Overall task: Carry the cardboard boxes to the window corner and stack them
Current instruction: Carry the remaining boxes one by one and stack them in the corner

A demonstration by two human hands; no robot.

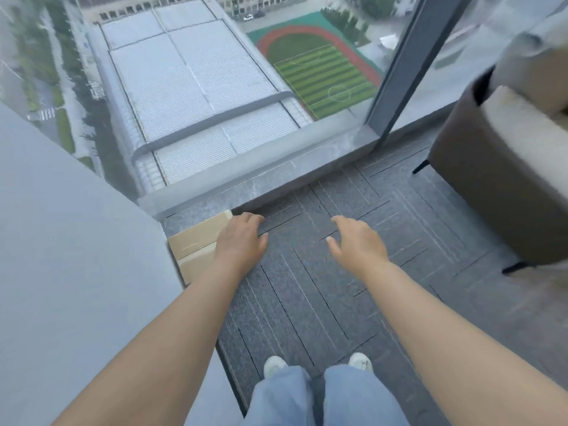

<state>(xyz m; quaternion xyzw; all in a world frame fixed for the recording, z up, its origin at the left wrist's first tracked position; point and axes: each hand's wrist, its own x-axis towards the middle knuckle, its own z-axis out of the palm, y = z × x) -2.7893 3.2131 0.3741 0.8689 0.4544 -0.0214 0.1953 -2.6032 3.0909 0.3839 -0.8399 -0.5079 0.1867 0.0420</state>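
Box: a flat brown cardboard box (pixel 196 241) lay on the dark grey carpet tiles (pixel 307 296) in the window corner, tight between the pale grey wall (pixel 76 241) and the grey stone sill (pixel 276 176).
Progress: at least one box appeared delivered. From above I could not tell whether others sat beneath it, and no other box was in view, so further carrying and stacking probably remained.
Contents: the top flaps were closed along a centre seam, so nothing inside showed.
Left hand: the left hand (pixel 241 241) hung over the box's right edge, fingers loose and gripping nothing. Contact could not be judged.
Right hand: the right hand (pixel 358 244) hovered over bare carpet, fingers spread, holding nothing.
Nearby: a brown upholstered armchair with a cream cushion (pixel 491 195) stood to the right, well apart from the box.
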